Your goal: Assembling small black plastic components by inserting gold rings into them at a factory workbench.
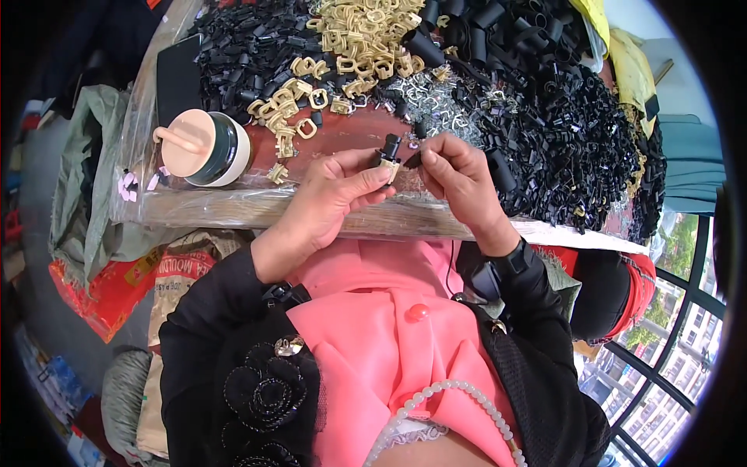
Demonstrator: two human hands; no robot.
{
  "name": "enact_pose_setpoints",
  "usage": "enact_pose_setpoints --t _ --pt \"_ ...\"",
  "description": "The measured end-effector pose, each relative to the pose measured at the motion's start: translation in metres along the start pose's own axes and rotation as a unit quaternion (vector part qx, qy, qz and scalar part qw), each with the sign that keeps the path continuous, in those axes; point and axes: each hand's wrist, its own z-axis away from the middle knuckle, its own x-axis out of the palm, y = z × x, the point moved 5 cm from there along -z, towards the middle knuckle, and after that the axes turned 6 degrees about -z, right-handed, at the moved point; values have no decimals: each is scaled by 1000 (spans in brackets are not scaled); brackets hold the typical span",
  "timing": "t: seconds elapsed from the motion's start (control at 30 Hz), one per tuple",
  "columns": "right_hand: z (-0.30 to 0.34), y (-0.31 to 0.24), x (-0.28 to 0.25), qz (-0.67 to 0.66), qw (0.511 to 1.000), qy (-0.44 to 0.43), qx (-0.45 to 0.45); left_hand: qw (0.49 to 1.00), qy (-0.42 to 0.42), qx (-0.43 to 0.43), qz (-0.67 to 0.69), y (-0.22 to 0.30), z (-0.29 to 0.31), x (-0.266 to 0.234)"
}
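Near the table's front edge, my left hand (331, 194) is closed in a pinch on a small assembly with a black cylindrical top (391, 143) and a tan-gold lower part. Close to its right side, my right hand (465, 183) pinches a small black piece (413, 160), largely covered by the fingers. The two held parts are just apart or barely touching; I cannot tell which. Beyond my hands lie loose tan-gold frames (306, 128), bent silver wire clips (440, 105) and a wide heap of small black parts (552, 128).
A mug with a pink lid (189, 142) stands at the table's left, in front of a black flat phone-like slab (178, 79). Larger black tubes (423, 48) lie at the back. The plastic-wrapped wooden table edge (257, 208) runs under my wrists. Sacks (105, 179) sit at the left.
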Motion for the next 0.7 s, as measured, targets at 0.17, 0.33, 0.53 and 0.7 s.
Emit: enact_pose_setpoints --t 0.17,0.33,0.53,0.7 --pt "13 -12 9 -128 992 19 2 999 -30 2 -21 -2 4 16" --pt "22 -19 11 103 980 111 -126 998 -53 17 -24 -13 0 20" --pt "17 -27 12 217 946 115 -214 992 -77 19 -94 -4 -8 23" --pt "14 -35 11 225 928 89 -284 984 -91 57 -144 8 -9 26"
